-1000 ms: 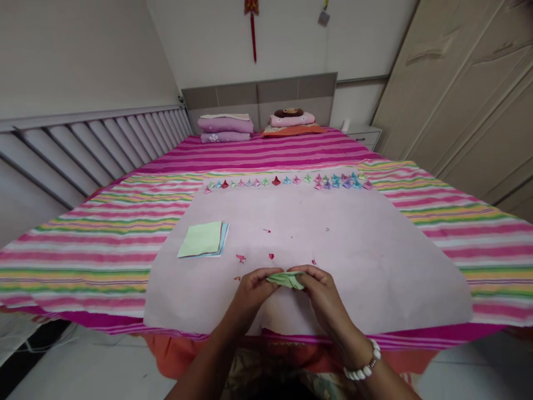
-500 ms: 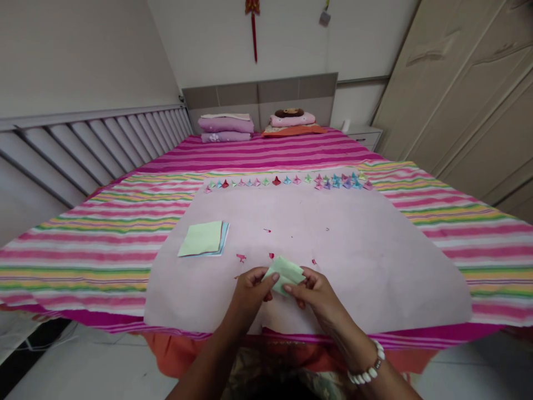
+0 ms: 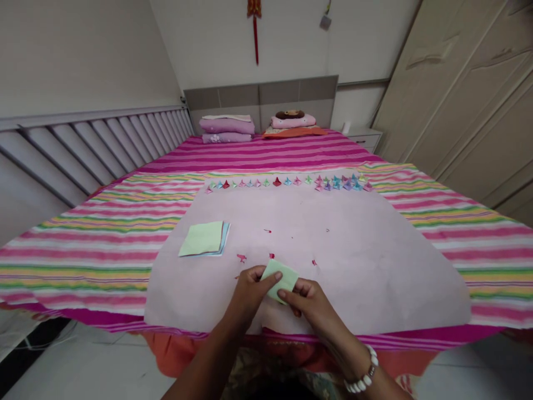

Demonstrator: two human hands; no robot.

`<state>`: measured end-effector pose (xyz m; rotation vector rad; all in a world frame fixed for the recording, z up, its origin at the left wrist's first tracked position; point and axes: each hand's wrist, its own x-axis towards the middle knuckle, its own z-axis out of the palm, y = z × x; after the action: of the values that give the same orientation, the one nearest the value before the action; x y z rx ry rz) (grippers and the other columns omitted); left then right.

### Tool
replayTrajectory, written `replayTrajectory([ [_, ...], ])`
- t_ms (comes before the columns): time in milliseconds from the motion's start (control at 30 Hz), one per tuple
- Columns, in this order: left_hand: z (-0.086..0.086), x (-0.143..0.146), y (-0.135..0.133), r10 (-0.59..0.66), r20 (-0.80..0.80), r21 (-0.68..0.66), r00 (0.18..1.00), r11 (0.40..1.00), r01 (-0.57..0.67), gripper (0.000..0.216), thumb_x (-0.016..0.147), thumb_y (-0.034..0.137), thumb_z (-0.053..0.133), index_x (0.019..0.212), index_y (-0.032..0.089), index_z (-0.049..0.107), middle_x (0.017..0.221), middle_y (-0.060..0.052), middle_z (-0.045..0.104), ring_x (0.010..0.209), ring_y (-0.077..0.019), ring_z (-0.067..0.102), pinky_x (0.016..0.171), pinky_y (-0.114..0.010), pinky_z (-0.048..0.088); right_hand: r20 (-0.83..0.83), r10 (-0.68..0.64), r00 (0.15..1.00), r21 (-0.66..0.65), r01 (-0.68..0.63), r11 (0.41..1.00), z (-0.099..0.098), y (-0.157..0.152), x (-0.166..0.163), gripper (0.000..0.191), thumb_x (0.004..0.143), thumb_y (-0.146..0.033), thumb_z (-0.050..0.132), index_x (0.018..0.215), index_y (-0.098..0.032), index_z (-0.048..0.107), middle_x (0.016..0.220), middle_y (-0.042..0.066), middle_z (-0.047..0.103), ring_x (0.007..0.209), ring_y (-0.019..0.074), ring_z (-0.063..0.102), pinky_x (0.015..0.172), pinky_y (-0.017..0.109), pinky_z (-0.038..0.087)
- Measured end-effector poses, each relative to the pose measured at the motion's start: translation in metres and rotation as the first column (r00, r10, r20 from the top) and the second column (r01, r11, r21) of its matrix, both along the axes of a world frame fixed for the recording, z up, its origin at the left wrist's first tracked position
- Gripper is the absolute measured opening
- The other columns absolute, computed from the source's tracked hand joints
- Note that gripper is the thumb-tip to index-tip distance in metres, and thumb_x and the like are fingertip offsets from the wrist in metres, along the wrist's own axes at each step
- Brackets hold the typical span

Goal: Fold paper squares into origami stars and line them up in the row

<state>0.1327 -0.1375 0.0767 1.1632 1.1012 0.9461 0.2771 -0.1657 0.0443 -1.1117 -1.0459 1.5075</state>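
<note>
Green-topped paper stack [image 3: 202, 239] lies far left on pale sheet [image 3: 375, 266], apart from hands. Left hand [image 3: 249, 291] pinches folded green paper [image 3: 280, 280] at its left edge; right hand [image 3: 310, 303] pinches lower right corner, fingers curled. Paper's held just above sheet, near bed edge.

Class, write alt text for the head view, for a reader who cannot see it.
A left hand and right hand hold a folded green paper above a pale sheet on a striped bed. A paper stack lies to the left; small folded shapes line the far edge.
</note>
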Motion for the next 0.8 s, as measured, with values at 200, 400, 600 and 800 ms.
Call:
replayTrajectory([
  [200,0.005,-0.004,0.002,0.063,0.045,0.020,0.997,0.998,-0.064,0.028,0.074,0.041,0.068,0.067,0.013,0.065,0.058,0.002,0.057,0.055,-0.0111,0.049,0.053,-0.022,0.038,-0.013,0.053,0.999,-0.036,-0.054,0.998,0.001,-0.007,0.001,0.028,0.064,-0.040,0.075,0.058,-0.016,0.063,0.053,-0.002,0.060,0.040,0.0065,0.040,0.043,0.021,0.027],
  [400,0.015,-0.007,0.001,0.037,-0.070,0.120,0.997,0.992,-0.029,0.027,0.074,0.037,0.068,0.062,0.014,0.064,0.057,0.003,0.053,0.057,-0.0103,0.047,0.055,-0.021,0.036,-0.114,0.002,0.993,0.016,0.000,1.000,0.005,-0.004,0.011,0.030,0.055,-0.037,0.083,0.072,-0.017,0.068,0.056,-0.004,0.058,0.048,0.0084,0.045,0.048,0.021,0.034],
  [600,0.017,0.002,-0.006,-0.042,-0.078,0.170,0.996,0.984,0.054,0.025,0.075,0.034,0.067,0.062,0.014,0.064,0.056,0.003,0.055,0.058,-0.0115,0.050,0.054,-0.022,0.038,-0.063,-0.013,0.998,0.018,0.014,1.000,0.012,0.001,0.009,0.030,0.055,-0.038,0.083,0.062,-0.015,0.065,0.043,-0.007,0.047,0.040,0.0067,0.039,0.042,0.021,0.030],
  [800,0.007,-0.002,-0.005,0.035,-0.029,0.315,0.999,0.949,-0.024,0.052,0.070,0.023,0.074,0.120,0.023,0.060,0.110,-0.007,0.063,0.096,-0.0210,0.059,0.079,-0.031,0.047,-0.065,-0.067,0.996,0.040,0.070,0.997,0.013,-0.002,0.004,0.029,0.061,-0.038,0.080,0.058,-0.016,0.062,0.041,-0.003,0.056,0.038,0.0085,0.045,0.044,0.022,0.034],
])
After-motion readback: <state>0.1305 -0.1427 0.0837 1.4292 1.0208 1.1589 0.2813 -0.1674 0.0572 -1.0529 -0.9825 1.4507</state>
